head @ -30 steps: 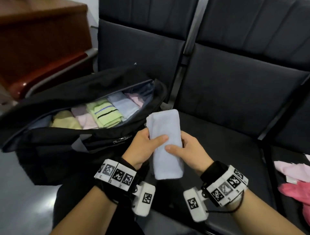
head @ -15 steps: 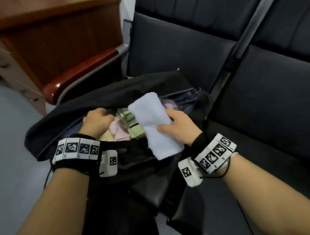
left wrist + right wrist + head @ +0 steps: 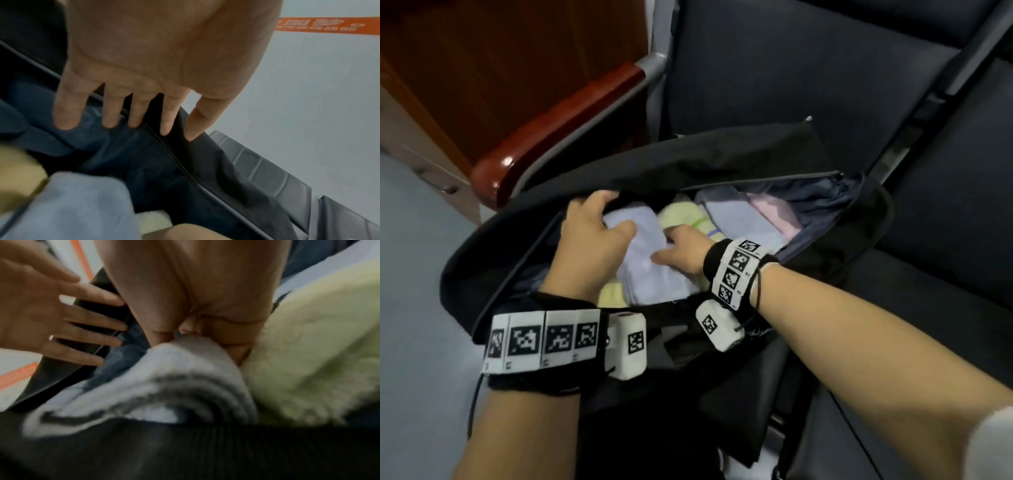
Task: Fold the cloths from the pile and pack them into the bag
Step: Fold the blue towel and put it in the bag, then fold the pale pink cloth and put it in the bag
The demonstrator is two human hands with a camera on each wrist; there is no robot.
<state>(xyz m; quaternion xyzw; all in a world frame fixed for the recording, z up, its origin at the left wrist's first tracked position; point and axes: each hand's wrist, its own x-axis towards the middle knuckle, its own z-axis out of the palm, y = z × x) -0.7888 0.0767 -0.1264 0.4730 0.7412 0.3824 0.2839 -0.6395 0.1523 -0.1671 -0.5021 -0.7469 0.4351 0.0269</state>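
Now the folded pale cloth (image 3: 643, 260) lies inside the black bag (image 3: 688, 164), pinched by the right hand (image 3: 685, 251). Left hand (image 3: 589, 240) hovers spread, holding nothing. Soft and light, it probably handles best gripped across the fold.

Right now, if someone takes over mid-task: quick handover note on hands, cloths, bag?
Left hand: fingers straight and spread at the far rim of the black bag, gripping nothing.
Right hand: pinching the folded pale blue cloth, pushing it into the bag beside the light green cloth.
Bag lies open on the dark seat; several folded cloths, including a pink cloth, are packed in a row inside.
Done: this cloth is folded and nearly seated.
Left: release it and settle it flat. The pile is out of view, so I cannot tell how many remain.
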